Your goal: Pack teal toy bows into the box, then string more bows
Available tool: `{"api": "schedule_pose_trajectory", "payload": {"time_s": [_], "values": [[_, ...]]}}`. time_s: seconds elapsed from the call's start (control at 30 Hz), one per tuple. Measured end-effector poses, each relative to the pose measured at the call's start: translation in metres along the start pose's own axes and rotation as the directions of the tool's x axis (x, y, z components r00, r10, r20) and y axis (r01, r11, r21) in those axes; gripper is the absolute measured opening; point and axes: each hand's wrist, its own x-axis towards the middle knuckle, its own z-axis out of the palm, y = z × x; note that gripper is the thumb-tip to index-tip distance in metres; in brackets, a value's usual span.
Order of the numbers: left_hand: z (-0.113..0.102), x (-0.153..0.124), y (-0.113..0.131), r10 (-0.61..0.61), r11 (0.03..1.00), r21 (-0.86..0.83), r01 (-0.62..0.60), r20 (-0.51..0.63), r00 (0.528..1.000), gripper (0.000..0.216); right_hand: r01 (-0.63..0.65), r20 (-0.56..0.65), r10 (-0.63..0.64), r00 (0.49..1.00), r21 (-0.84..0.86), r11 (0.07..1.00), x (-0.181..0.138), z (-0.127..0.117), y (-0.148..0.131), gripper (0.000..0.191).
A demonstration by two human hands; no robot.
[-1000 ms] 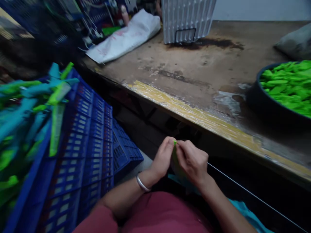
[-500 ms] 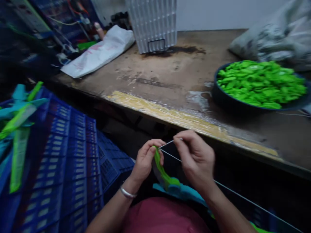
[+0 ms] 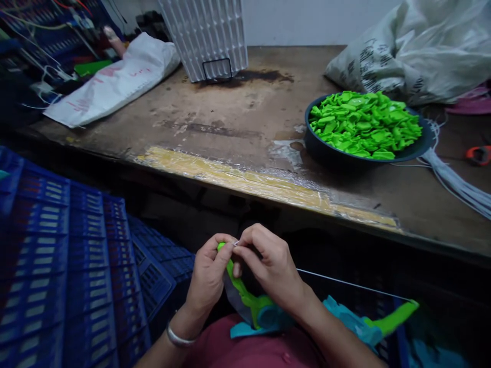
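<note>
A green and teal plastic toy bow [image 3: 247, 301] lies across my lap, its middle hidden behind my right forearm. My left hand [image 3: 207, 271] grips the near green limb close to its tip, thumb and fingers closed round it. Right beside that tip, my right hand [image 3: 270, 263] pinches the end of a white string [image 3: 353, 283]; the fingertips of both hands nearly touch there. From the hands the string stretches to the bow's other green tip on the right. Whether the string is fastened at the near tip is hidden by my fingers.
Along the worn table [image 3: 230, 110] runs yellow tape at the front edge. On it stand a dark bowl [image 3: 333, 153] of green plastic pieces, a sack [image 3: 383, 66], a bundle of white strings [image 3: 456, 179] and a flat white bag [image 3: 115, 84]. Blue crates [image 3: 69, 255] stand on the left.
My right hand has moved left and in to the bow's tip, so the string loop between the hands has shrunk. The view has turned right, bringing the bow's far limb and the string bundle into sight.
</note>
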Motion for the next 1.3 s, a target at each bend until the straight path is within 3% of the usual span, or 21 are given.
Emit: {"api": "schedule_pose_trajectory", "payload": {"time_s": [0.2,0.33,0.43,0.57,0.73,0.8,1.03,1.13,1.3], "values": [[0.001,0.003,0.002,0.022,0.998,-0.063,-0.018,0.065,0.998,0.023,-0.131,-0.049,0.132,0.990,0.008,0.991,0.002,-0.001,0.002,0.011],[0.004,0.004,0.008,-0.036,0.994,-0.105,0.044,0.078,0.996,0.028,-0.061,-0.025,0.059,0.998,-0.085,0.995,-0.001,0.001,0.008,0.017],[0.006,0.004,0.010,-0.100,0.991,-0.091,0.102,0.025,0.995,0.032,0.010,0.005,-0.009,1.000,-0.179,0.984,-0.005,0.002,0.009,0.017],[0.006,0.007,0.006,-0.128,0.988,-0.091,0.125,-0.033,0.991,0.038,0.084,0.086,-0.070,0.994,-0.174,0.981,-0.007,0.000,0.006,0.018],[0.002,0.011,0.004,-0.168,0.978,-0.117,0.174,0.054,0.984,0.040,0.141,0.010,-0.141,0.990,-0.123,0.982,-0.004,-0.001,0.005,0.017],[0.001,0.012,0.004,-0.176,0.974,-0.134,0.184,0.072,0.982,0.039,0.112,0.015,-0.111,0.994,-0.097,0.989,-0.004,0.001,0.006,0.017],[0.001,0.010,0.004,-0.100,0.983,-0.150,0.107,0.054,0.994,0.029,-0.205,0.005,0.205,0.979,0.101,0.974,0.000,0.001,0.005,0.006],[-0.001,0.008,0.004,-0.095,0.982,-0.154,0.109,0.097,0.991,0.026,-0.146,0.030,0.145,0.989,0.066,0.987,0.000,0.000,0.004,0.011],[-0.002,0.007,0.004,-0.163,0.959,-0.215,0.183,0.106,0.981,0.033,0.103,-0.031,-0.106,0.994,-0.087,0.991,-0.009,0.007,0.008,0.014]]}}
